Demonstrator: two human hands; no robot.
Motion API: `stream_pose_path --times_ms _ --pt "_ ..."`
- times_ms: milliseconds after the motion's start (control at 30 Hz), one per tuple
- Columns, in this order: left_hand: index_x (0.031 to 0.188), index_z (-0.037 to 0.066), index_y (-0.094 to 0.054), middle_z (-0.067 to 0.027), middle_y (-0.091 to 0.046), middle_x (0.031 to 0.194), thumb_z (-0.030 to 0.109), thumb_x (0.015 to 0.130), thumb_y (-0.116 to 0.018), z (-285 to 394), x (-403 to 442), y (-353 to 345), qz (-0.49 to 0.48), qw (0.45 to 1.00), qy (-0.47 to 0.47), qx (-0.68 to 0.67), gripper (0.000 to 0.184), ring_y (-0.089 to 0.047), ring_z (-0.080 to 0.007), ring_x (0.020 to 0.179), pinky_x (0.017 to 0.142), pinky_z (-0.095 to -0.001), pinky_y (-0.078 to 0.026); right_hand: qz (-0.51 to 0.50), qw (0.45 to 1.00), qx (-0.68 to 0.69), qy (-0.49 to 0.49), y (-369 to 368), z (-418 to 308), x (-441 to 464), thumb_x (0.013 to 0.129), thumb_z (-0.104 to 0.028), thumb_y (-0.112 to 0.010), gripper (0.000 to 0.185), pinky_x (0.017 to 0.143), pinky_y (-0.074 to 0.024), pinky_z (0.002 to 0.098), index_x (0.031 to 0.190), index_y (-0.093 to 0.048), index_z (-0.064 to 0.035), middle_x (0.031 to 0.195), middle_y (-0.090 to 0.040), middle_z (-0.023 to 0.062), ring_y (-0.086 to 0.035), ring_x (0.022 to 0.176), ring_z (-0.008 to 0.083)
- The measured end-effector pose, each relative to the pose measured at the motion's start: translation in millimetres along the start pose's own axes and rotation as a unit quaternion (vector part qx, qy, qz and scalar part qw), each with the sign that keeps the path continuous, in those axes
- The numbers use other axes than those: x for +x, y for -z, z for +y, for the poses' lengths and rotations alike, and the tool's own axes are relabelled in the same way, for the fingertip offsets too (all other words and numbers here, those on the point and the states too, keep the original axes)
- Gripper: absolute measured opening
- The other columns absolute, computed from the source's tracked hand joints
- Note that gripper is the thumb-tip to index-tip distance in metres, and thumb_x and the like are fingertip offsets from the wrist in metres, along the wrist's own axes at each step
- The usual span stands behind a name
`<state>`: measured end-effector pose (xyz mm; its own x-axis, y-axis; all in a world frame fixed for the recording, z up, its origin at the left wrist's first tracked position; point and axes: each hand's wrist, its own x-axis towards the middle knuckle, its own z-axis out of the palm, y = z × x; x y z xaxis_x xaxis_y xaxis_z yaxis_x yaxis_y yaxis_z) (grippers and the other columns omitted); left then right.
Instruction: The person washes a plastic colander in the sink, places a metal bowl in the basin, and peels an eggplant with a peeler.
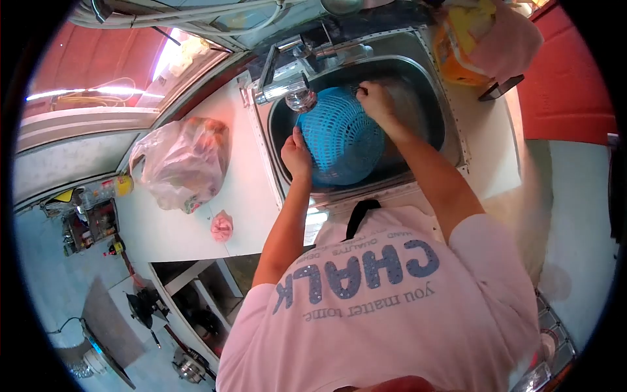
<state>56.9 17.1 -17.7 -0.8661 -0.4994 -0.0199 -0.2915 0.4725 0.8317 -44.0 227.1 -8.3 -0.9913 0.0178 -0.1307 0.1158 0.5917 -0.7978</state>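
A blue plastic colander (330,137) with slotted walls sits tilted in the metal sink (418,85). My left hand (297,157) is closed on its left edge, with the thumb against the outside. At the colander's far right edge, my right hand (377,104) is closed with bent fingers pinching the rim. A small dark spot shows at those fingertips, too small to name. The chrome faucet (284,88) reaches over the sink, its round spout end just above the colander's far left side.
Left of the sink, a filled clear plastic bag (186,163) lies on the white counter (248,189), near a small crumpled pink thing (222,226). An orange and yellow package (464,46) stands at the back right. Shelving (196,287) opens below the counter.
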Motion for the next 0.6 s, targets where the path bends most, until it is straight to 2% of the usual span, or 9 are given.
stream_pose_path --times_ms 67,133,200,267,300,367,467,533,600 --pt "0.067 -0.002 -0.057 -0.016 -0.051 0.055 0.04 0.091 -0.044 8 4 1 0.02 0.999 0.006 0.03 0.051 -0.046 -0.0255 0.05 0.053 -0.0372 -0.039 0.05 0.984 -0.052 0.163 -12 -26 -22 0.076 -0.015 -0.06 0.018 0.072 -0.0459 0.0392 0.091 -0.061 -0.0064 0.091 -0.056 0.0139 -0.056 0.086 0.0293" --pt "0.067 -0.002 -0.056 -0.0162 -0.051 0.055 0.04 0.091 -0.044 8 5 6 0.007 1.0 0.021 0.014 0.05 -0.046 -0.0259 0.049 0.053 -0.0375 -0.039 -0.034 0.964 -0.01 0.263 -15 -61 -57 0.076 -0.014 -0.06 0.017 0.071 -0.0459 0.0389 0.092 -0.061 -0.0079 0.088 -0.052 0.0131 -0.056 0.086 0.0287" --pt "0.068 -0.002 -0.057 -0.0164 -0.051 0.055 0.039 0.091 -0.044 11 4 7 -0.007 0.999 0.017 0.036 0.049 -0.046 -0.0249 0.049 0.052 -0.037 -0.038 -0.003 0.969 -0.007 0.246 -23 -38 -31 0.077 -0.017 -0.059 0.015 0.07 -0.0466 0.0405 0.088 -0.063 -0.0082 0.088 -0.056 0.0138 -0.057 0.084 0.0298" --pt "0.069 -0.002 -0.057 -0.0163 -0.05 0.054 0.039 0.091 -0.045 25 -5 10 -0.012 0.999 0.0 0.035 0.048 -0.045 -0.024 0.048 0.051 -0.0363 -0.038 -0.011 0.995 -0.06 0.074 -2 -21 3 0.076 -0.022 -0.058 0.017 0.069 -0.0473 0.042 0.084 -0.064 -0.0075 0.086 -0.06 0.0145 -0.059 0.081 0.0316" --pt "0.07 -0.004 -0.053 -0.0065 -0.047 0.059 0.039 0.092 -0.042 30 -10 13 -0.033 0.999 0.012 0.031 0.049 -0.042 -0.0132 0.058 0.056 -0.0302 -0.037 -0.045 0.993 -0.084 0.063 1 -7 18 0.076 -0.023 -0.058 0.018 0.069 -0.0474 0.0423 0.083 -0.065 -0.0074 0.085 -0.061 0.0146 -0.059 0.08 0.0319" --pt "0.068 -0.003 -0.052 -0.0061 -0.046 0.058 0.039 0.092 -0.043 24 -21 18 -0.029 0.998 -0.002 -0.061 0.049 -0.041 -0.0137 0.057 0.055 -0.0303 -0.036 -0.107 0.984 -0.135 0.04 0 18 39 0.076 -0.025 -0.057 0.02 0.069 -0.0477 0.0429 0.082 -0.065 -0.007 0.084 -0.063 0.0147 -0.06 0.079 0.0327" --pt "0.067 0.0 -0.048 -0.0025 -0.043 0.063 0.05 0.093 -0.028 2 -11 34 -0.108 0.986 0.095 -0.082 0.06 -0.037 -0.0138 0.061 0.06 -0.0296 -0.035 -0.055 0.982 -0.142 0.114 14 -44 1 0.075 -0.023 -0.059 0.018 0.069 -0.0478 0.0431 0.082 -0.066 -0.0086 0.083 -0.062 0.0156 -0.06 0.079 0.0327" --pt "0.072 -0.001 -0.054 -0.0052 -0.049 0.066 0.055 0.092 -0.021 4 18 41 -0.161 0.982 0.056 -0.077 0.068 -0.043 -0.0155 0.065 0.065 -0.0298 -0.038 -0.021 0.966 -0.147 0.213 -3 -68 -22 0.073 -0.023 -0.06 0.017 0.068 -0.048 0.0439 0.08 -0.066 -0.0089 0.083 -0.061 0.0162 -0.06 0.079 0.0332" --pt "0.079 -0.003 -0.059 -0.0087 -0.056 0.071 0.059 0.09 -0.018 32 42 41 -0.184 0.975 0.043 -0.119 0.075 -0.05 -0.0179 0.069 0.069 -0.0299 -0.04 -0.062 0.951 -0.153 0.262 -26 -92 -49 0.074 -0.024 -0.061 0.014 0.068 -0.0471 0.042 0.082 -0.067 -0.016 0.084 -0.06 0.0093 -0.059 0.08 0.0302"
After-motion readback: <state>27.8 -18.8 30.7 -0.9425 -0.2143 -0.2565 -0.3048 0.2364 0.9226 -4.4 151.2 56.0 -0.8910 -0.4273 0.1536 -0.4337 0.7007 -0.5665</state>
